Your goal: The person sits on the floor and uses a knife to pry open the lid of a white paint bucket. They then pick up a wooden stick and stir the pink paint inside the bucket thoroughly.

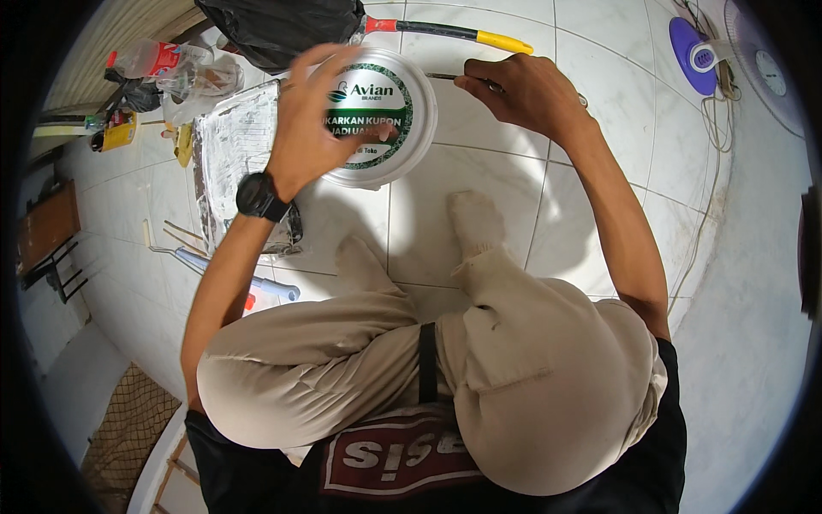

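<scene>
A round white plastic tub with a green-and-white printed lid (402, 111) stands on the tiles beyond my feet. My left hand (304, 141), slightly blurred, is over the lid's left part, fingers apart and curved. To the lid's right, my right hand (522, 94) grips a thin dark metal tool (443, 76), whose shaft points at the lid's upper right rim; its handle is mostly hidden in my fingers. A white-smeared paint tray (224, 146) lies left of the tub, partly behind my left wrist.
Behind the tub are a black bag (278, 26) and a long black-yellow-red handle (449, 32). Bottles (150, 60) and a blue roller handle (274, 287) lie left; a fan (762, 77) with cords is at right. My crossed legs (548, 403) fill the foreground.
</scene>
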Demonstrator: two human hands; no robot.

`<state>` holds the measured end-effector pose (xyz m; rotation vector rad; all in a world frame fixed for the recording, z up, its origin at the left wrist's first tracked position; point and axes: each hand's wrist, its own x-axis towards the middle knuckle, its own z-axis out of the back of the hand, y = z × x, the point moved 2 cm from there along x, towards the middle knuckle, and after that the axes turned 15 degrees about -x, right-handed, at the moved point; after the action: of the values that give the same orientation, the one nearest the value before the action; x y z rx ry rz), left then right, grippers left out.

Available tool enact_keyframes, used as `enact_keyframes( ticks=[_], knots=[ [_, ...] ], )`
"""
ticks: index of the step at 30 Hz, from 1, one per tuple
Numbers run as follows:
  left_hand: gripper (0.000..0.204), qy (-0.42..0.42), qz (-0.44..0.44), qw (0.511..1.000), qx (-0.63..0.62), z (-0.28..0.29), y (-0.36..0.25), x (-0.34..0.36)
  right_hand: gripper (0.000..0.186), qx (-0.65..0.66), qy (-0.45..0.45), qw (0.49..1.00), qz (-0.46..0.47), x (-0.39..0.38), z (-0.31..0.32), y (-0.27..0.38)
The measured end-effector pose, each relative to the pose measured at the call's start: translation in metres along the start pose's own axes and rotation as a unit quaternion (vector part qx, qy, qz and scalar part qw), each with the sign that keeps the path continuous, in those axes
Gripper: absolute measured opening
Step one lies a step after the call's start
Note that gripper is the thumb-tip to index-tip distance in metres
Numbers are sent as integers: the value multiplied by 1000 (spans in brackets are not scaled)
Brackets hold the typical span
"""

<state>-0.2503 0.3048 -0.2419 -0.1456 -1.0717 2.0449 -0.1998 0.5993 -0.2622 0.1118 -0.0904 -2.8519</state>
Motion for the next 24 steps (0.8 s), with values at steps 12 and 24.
enact_keyframes(
  ticks=[12, 24],
  knots=[
    [130, 132, -7, 977, 169, -37, -13, 19, 30, 13, -69, 997, 4, -13, -4, 8],
    [147, 150, -8, 971, 185, -34, -15, 20, 30, 73, -42, 990, -113, -67, -7, 54]
  ],
)
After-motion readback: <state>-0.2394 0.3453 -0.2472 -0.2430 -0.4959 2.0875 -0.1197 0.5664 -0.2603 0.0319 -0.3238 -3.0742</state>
